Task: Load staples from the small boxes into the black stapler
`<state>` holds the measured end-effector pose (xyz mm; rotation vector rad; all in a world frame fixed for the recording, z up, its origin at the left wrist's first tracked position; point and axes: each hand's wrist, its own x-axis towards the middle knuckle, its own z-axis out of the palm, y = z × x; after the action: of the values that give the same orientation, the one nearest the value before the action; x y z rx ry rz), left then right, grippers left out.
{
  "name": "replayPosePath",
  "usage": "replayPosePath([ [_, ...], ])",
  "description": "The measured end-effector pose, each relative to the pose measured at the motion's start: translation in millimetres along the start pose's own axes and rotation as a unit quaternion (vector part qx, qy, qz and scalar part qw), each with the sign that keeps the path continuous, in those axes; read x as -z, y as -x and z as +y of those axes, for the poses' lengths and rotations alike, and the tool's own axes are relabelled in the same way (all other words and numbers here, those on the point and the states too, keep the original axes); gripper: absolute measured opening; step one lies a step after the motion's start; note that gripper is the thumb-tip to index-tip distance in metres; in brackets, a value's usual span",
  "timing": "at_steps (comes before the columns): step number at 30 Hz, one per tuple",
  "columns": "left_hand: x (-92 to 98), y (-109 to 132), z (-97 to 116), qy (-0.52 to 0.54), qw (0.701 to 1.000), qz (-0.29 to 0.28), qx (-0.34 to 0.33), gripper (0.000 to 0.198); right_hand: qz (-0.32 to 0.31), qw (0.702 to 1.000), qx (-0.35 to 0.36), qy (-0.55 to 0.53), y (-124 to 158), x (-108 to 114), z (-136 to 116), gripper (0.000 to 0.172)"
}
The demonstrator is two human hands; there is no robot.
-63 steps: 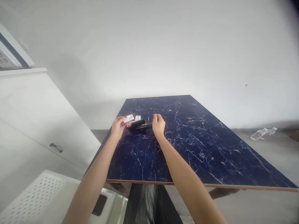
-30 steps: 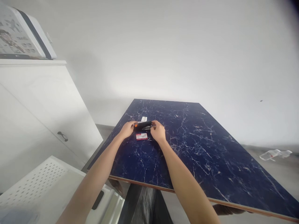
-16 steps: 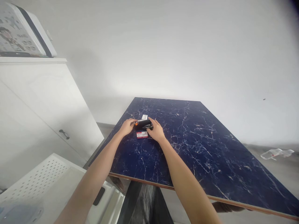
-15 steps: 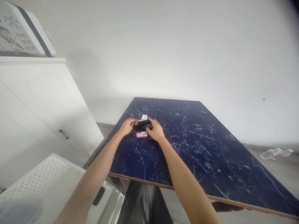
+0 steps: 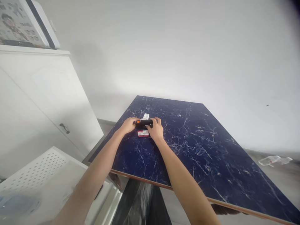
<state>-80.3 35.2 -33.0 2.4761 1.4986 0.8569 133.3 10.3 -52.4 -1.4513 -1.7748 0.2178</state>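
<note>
A black stapler [image 5: 143,123] with an orange end lies across the far left part of a dark blue marble-patterned table [image 5: 199,150]. My left hand [image 5: 127,125] grips its left end and my right hand [image 5: 156,129] is closed over its right end. A small red and white box [image 5: 143,133] lies on the table just in front of the stapler, between my hands. Another small white box [image 5: 146,116] sits right behind the stapler.
A white cabinet [image 5: 35,103] with a dark handle [image 5: 64,128] stands to the left, with a printed board [image 5: 21,22] on top. A white perforated lid [image 5: 35,178] sits near left. A plastic bottle [image 5: 274,160] lies on the floor at right.
My left hand put the red and white box down in front of the stapler, then both hands closed on the stapler. The view has shifted slightly.
</note>
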Motion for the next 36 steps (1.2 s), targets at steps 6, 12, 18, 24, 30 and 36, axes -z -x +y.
replayPosePath([
  [6, -2.9, 0.9, -3.3, -0.032, 0.998, 0.014, 0.043, 0.040, 0.009, 0.999, -0.010, -0.051, 0.0, 0.6, 3.5, 0.067],
  [12, 2.8, 0.4, -11.5, 0.006, 0.997, 0.043, 0.058, 0.025, -0.012, 0.992, -0.069, -0.106, -4.0, -0.2, 10.4, 0.075],
  [18, -0.9, -0.9, -4.2, 0.022, 0.991, 0.062, 0.117, 0.027, -0.033, 0.987, -0.086, -0.130, -6.5, -1.3, 13.6, 0.077],
  [24, -5.9, -2.0, 2.0, 0.040, 0.977, 0.107, 0.178, 0.020, -0.048, 0.984, -0.088, -0.146, -8.5, 1.4, 12.7, 0.059],
  [30, -10.0, -3.4, 4.9, 0.130, 0.969, 0.110, 0.181, 0.018, -0.038, 0.977, -0.118, -0.172, -9.6, 4.0, 12.5, 0.046],
  [36, -17.6, -14.9, 10.9, 0.088, 0.974, 0.099, 0.184, 0.028, -0.041, 0.986, -0.075, -0.145, -9.3, 0.8, 12.5, 0.045],
])
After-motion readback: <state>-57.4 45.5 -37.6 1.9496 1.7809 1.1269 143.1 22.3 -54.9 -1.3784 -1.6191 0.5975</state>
